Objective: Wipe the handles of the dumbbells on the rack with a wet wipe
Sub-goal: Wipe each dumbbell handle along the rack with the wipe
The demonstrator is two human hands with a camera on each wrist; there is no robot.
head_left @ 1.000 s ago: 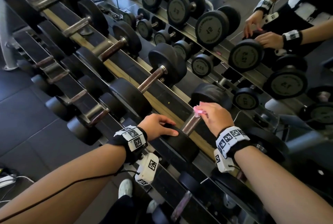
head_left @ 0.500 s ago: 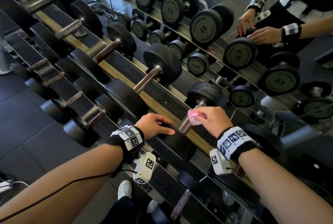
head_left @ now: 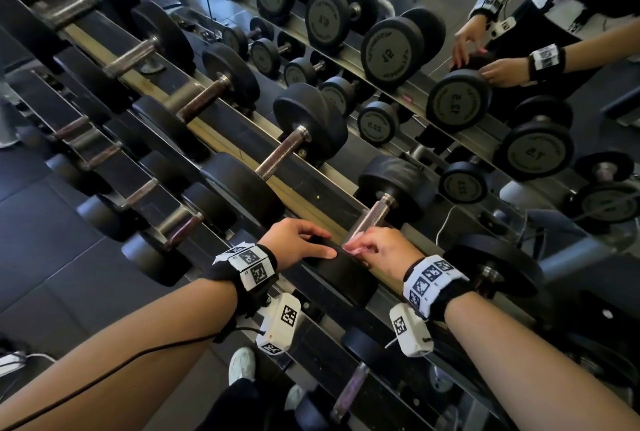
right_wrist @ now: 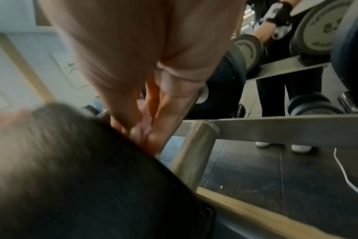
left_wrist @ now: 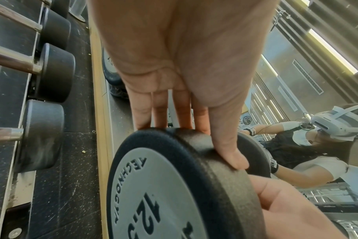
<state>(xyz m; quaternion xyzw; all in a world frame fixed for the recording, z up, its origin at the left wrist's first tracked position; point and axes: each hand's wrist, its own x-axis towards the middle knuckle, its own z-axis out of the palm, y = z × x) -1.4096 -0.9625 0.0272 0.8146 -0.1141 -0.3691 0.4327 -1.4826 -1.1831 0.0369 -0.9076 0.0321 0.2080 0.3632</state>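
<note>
On the rack's top tier lies a black dumbbell with a knurled steel handle [head_left: 373,214]. My left hand [head_left: 304,240] holds its near head [head_left: 341,276], marked 12.5 [left_wrist: 153,202], with fingers [left_wrist: 159,111] curled over the top and thumb along the rim. My right hand [head_left: 367,247] grips a pink wet wipe [head_left: 354,249] wrapped round the handle's near end, right against that head. The far head [head_left: 394,184] and upper handle are bare. The right wrist view is blurred; it shows fingers [right_wrist: 145,122] closed round the handle with the wipe [right_wrist: 174,84].
More dumbbells fill the top tier to the left [head_left: 277,156] and right [head_left: 495,266], with smaller ones on the lower tier [head_left: 145,188]. A mirror behind the rack reflects dumbbells [head_left: 391,49] and my arms. Dark floor tiles [head_left: 52,240] lie at left; my shoe [head_left: 241,364] stands below.
My right hand has slid the wipe down the handle from its middle to the near end, baring the upper handle. The left hand stays on the near head.
</note>
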